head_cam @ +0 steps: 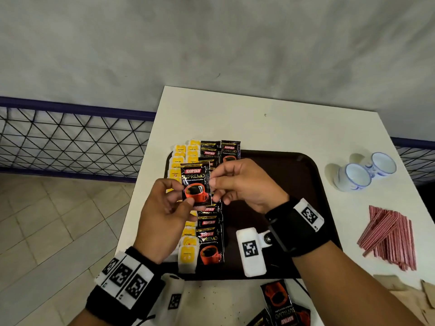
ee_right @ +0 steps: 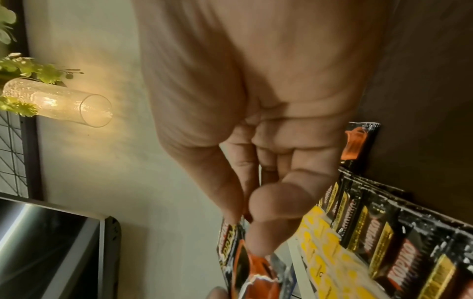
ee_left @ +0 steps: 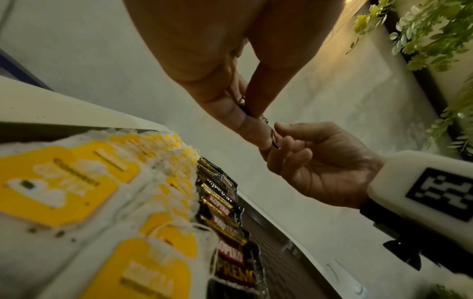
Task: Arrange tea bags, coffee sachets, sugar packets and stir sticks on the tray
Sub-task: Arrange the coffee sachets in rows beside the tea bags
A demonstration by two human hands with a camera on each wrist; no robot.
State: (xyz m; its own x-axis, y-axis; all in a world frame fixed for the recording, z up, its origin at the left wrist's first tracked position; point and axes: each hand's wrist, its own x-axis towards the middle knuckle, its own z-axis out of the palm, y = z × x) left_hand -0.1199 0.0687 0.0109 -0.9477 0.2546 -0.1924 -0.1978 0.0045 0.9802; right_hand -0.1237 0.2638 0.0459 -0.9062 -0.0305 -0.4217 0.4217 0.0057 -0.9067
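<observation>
A black Kopiko coffee sachet (head_cam: 195, 182) with a red cup print is held upright above the left part of the dark brown tray (head_cam: 282, 184). My left hand (head_cam: 184, 196) pinches its lower left corner, and my right hand (head_cam: 215, 189) pinches its right edge. In the left wrist view the sachet (ee_left: 268, 129) shows edge-on between both hands. The right wrist view shows the sachet (ee_right: 256, 269) under my thumb. On the tray, yellow-tagged tea bags (head_cam: 181, 158) form a column along the left edge, with overlapping coffee sachets (head_cam: 209, 231) beside them.
Red-striped stir sticks (head_cam: 390, 236) lie in a pile on the white table (head_cam: 259, 118), right of the tray. Two white-and-blue cups (head_cam: 367, 172) stand behind them. Brown sugar packets (head_cam: 400, 290) and loose coffee sachets (head_cam: 280, 302) lie near the front edge. A wire fence (head_cam: 70, 137) runs along the left.
</observation>
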